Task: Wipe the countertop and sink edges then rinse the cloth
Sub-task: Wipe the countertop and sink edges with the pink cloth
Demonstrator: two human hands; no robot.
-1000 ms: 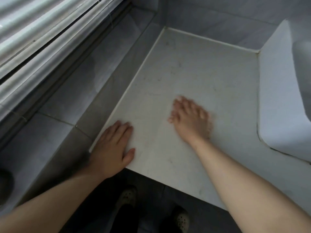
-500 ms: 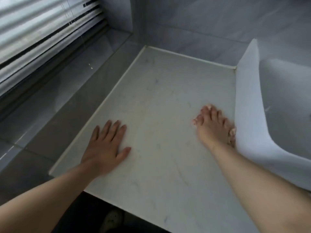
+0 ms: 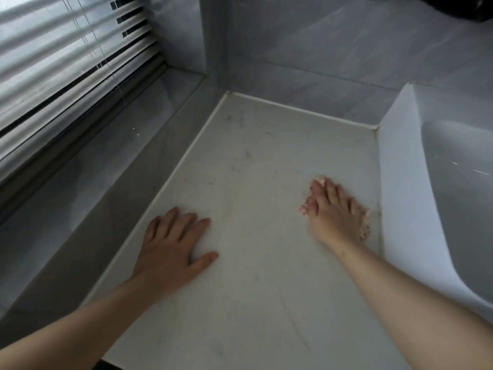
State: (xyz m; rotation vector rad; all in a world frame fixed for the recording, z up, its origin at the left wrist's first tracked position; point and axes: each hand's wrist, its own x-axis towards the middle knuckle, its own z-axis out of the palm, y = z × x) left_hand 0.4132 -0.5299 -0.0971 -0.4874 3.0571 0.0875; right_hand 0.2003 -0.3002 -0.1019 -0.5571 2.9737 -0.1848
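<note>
The pale marble countertop [image 3: 253, 161] runs from the back wall toward me. My left hand [image 3: 170, 249] lies flat on it near its left edge, fingers straight and spread. My right hand [image 3: 338, 212] presses flat on the counter further right, fingers together, close beside the outer wall of the white sink [image 3: 400, 209]. I cannot make out a cloth under or around either hand. Faint dark smudges mark the counter near the back left corner.
A grey tiled sill [image 3: 80, 209] runs along the left, lower than the window blinds [image 3: 66, 62]. Grey tiled walls [image 3: 320, 62] close the back. The sink's basin [image 3: 458, 204] opens at the right. The counter's front edge is at the bottom left.
My right hand slid from the middle of the counter to the right, up beside the sink wall. My left hand stayed flat in place. The view shifted toward the sink.
</note>
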